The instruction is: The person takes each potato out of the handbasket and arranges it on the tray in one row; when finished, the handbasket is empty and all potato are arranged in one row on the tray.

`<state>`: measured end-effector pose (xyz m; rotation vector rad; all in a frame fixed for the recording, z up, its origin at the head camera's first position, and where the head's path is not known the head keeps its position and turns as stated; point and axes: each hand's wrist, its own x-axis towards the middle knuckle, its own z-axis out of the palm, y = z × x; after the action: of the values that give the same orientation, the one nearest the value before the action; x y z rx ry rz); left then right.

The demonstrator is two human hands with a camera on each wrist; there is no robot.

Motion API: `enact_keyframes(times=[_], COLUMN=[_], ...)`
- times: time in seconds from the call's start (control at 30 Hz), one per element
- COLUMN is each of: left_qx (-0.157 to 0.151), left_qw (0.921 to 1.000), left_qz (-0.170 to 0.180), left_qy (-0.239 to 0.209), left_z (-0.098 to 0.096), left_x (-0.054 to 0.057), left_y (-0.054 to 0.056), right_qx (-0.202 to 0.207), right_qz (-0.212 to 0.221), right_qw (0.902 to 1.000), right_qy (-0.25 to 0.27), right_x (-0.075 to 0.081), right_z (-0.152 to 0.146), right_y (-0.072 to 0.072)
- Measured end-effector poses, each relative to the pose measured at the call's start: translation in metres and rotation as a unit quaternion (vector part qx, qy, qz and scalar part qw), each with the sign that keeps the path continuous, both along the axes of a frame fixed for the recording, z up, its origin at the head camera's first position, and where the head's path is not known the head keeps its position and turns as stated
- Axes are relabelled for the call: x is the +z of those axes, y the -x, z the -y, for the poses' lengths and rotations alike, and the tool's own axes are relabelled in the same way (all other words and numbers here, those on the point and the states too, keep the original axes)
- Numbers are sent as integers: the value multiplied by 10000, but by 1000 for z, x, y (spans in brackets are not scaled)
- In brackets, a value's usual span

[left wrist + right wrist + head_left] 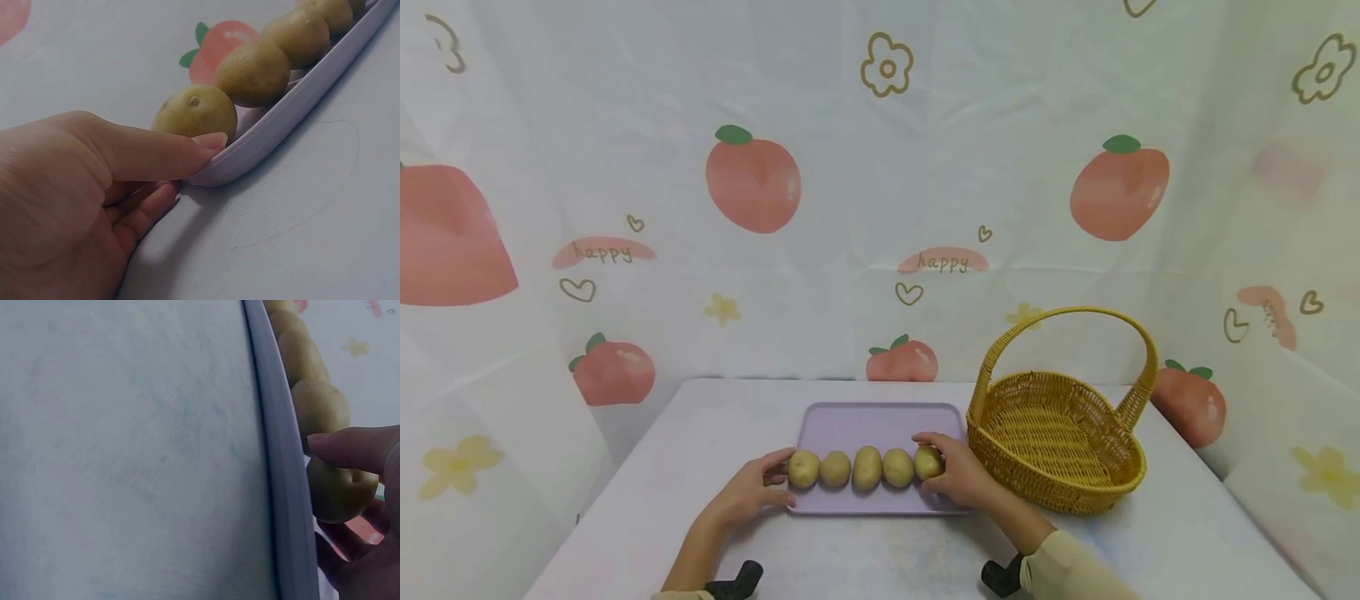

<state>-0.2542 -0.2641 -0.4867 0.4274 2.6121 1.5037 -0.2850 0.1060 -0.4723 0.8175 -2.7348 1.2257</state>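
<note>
Several yellow-brown potatoes stand in a side-by-side row on a lilac tray (880,425). At the row's left end, my left hand (748,492) rests by the leftmost potato (803,470), its fingers spread loosely at the tray's left edge. In the left wrist view, the straight thumb (169,150) lies over the tray rim in front of that potato; the index finger is hidden. My right hand (961,473) holds the rightmost potato (928,462) between thumb and fingers. The right wrist view shows that potato (342,492) beneath the thumb, beside the tray's rim.
A yellow woven basket (1048,433) with a tall arched handle stands right of the tray, close behind my right forearm. The white table (737,408) ends at a hanging curtain (835,183) printed with peaches and flowers.
</note>
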Motion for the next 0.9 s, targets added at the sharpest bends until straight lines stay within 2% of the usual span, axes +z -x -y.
enact_keyframes(times=[0.6,0.73,0.9], left_qx=[45,76,-36], left_qw=[9999,9999,9998], left_qz=[70,4,-37], left_qy=[-84,-111,-173], left_z=[-4,-3,0], left_x=[0,0,-2], left_y=[1,1,1], right_qx=[-15,-51,-154], right_qz=[373,311,125], right_qw=[9979,9982,9991], right_qy=[531,512,386], right_x=[-7,-4,6], right_z=[-16,-22,-39], right_y=[-14,-23,-46])
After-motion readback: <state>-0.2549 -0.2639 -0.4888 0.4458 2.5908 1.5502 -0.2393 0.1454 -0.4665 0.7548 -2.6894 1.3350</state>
